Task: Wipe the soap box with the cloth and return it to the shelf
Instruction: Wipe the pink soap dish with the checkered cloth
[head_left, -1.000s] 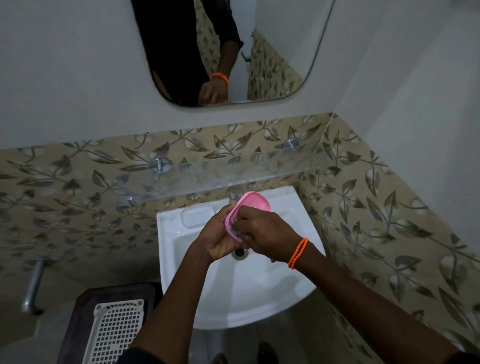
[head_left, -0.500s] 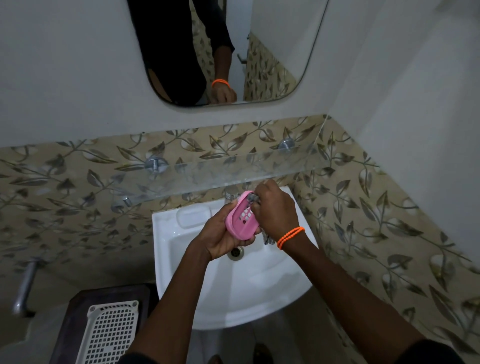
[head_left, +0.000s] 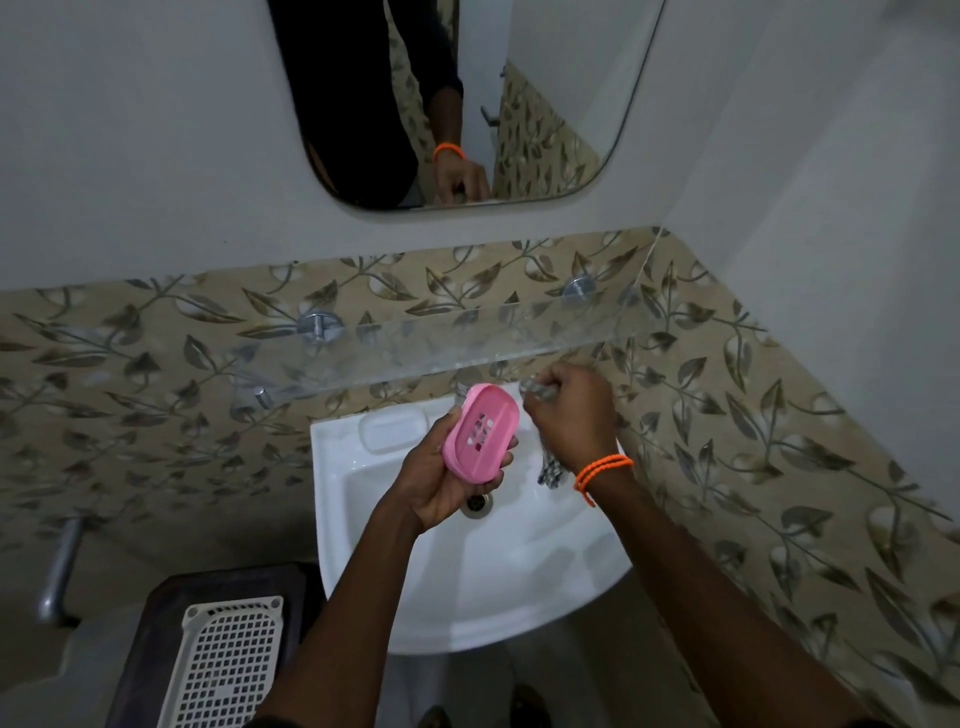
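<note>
A pink oval soap box (head_left: 480, 431) with drain holes in its face is held tilted over the white sink (head_left: 467, 587) by my left hand (head_left: 447, 480), fingers curled round its lower end. My right hand (head_left: 569, 410) is just to its right, apart from the box, gripping a patterned grey cloth (head_left: 549, 470) that hangs below the fist and pokes out at the fingertips. The glass shelf (head_left: 467, 343) runs along the wall just above both hands.
A mirror (head_left: 467, 104) hangs above the shelf. Leaf-patterned tiles (head_left: 753, 441) line the wall behind and the close right wall. A dark stool with a white perforated basket (head_left: 228, 665) stands lower left, beside a metal pipe (head_left: 60, 571).
My right hand with the cloth has come off the soap box and moved up and to the right. The box's holed face is now uncovered.
</note>
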